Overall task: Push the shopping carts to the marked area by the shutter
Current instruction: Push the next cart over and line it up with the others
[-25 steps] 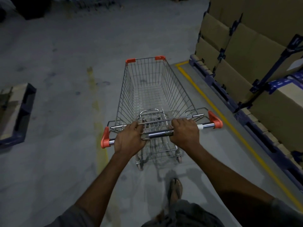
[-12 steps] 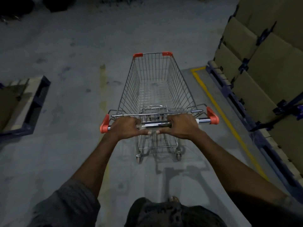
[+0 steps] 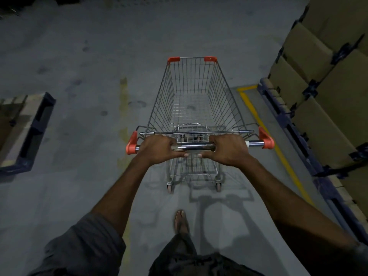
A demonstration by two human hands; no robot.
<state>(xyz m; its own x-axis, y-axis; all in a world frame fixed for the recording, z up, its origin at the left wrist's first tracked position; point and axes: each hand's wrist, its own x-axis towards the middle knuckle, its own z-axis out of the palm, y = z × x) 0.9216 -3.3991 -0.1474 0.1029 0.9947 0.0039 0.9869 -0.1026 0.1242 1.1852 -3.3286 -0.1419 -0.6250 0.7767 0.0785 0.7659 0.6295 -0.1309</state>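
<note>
Ahead of my hands the concrete floor (image 3: 83, 56) lies open, while the stacked cartons (image 3: 318, 80) on their pallets and the yellow line (image 3: 264, 126) hem in my right hand's side, so I'd judge it best to steer straight or slightly left. The empty shopping cart (image 3: 192, 100) stands directly before me. My left hand (image 3: 159, 148) and right hand (image 3: 229, 149) are both clamped on its handle bar (image 3: 194, 146); equal pressure should keep it tracking true.

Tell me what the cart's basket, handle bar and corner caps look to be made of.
Basket: thin steel wire grid, seemingly plated, slightly shiny. Handle bar: polished metal tube, mirror-like glints. Corner caps: matte orange, likely plastic.
</note>
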